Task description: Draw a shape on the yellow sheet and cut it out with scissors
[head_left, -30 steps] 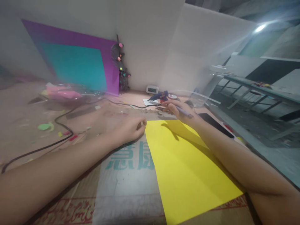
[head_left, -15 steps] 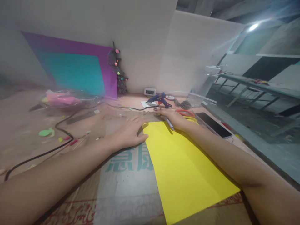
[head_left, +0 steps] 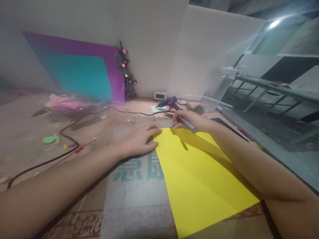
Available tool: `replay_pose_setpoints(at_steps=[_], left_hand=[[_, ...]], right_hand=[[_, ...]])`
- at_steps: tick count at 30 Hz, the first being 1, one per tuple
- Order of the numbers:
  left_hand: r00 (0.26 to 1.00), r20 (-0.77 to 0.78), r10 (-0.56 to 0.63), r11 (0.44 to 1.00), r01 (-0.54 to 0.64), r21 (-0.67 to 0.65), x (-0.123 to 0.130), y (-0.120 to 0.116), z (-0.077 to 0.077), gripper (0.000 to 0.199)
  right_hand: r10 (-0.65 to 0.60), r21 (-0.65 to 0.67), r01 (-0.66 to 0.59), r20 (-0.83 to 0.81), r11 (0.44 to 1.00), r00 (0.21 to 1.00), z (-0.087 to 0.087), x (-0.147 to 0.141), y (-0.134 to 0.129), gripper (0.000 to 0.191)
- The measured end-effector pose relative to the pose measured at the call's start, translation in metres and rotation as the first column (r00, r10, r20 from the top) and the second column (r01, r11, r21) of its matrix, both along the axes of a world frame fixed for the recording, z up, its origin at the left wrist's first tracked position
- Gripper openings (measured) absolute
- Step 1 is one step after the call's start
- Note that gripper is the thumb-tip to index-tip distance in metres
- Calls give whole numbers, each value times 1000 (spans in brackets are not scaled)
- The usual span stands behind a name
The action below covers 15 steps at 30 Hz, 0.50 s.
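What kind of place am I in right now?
Probably a craft workspace or studio: there's a glue gun on the table, a sheet of yellow paper under your hands, and pink material in clear plastic.

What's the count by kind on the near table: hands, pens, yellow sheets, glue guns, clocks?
Hands: 2, left hand and right hand
Pen: 1, in the right grip
Yellow sheet: 1
Glue gun: 1
Clock: 1
Total: 6
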State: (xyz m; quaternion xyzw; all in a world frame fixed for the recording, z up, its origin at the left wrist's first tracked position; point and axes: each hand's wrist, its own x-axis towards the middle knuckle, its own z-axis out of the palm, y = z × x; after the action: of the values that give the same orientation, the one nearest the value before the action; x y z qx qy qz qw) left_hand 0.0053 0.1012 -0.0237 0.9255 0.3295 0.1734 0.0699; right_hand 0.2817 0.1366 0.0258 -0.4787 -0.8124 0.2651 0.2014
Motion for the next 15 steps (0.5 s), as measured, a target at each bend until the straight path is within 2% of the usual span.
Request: replay_pose_setpoints(at_steps=[3, 6, 11, 15], left_hand=[[1000, -27, -6, 1000, 6, -5, 0, 0, -1, 52], [999, -39, -30, 1000, 30, -10, 0, 0, -2, 52], [999, -22, -48, 999, 48, 2, -1, 1, -4, 47], [998, -37, -42, 999, 41, -12, 0, 2, -4, 44]], right_hand=[[197, -87, -184, 176, 979, 964, 9, -4, -14, 26], [289, -179, -258, 177, 949, 941, 10, -8, -23, 18], [265, -184, -231, 187, 955, 946, 11, -12, -30, 18], [240, -155, -212, 189, 965, 952, 7, -17, -30, 11]])
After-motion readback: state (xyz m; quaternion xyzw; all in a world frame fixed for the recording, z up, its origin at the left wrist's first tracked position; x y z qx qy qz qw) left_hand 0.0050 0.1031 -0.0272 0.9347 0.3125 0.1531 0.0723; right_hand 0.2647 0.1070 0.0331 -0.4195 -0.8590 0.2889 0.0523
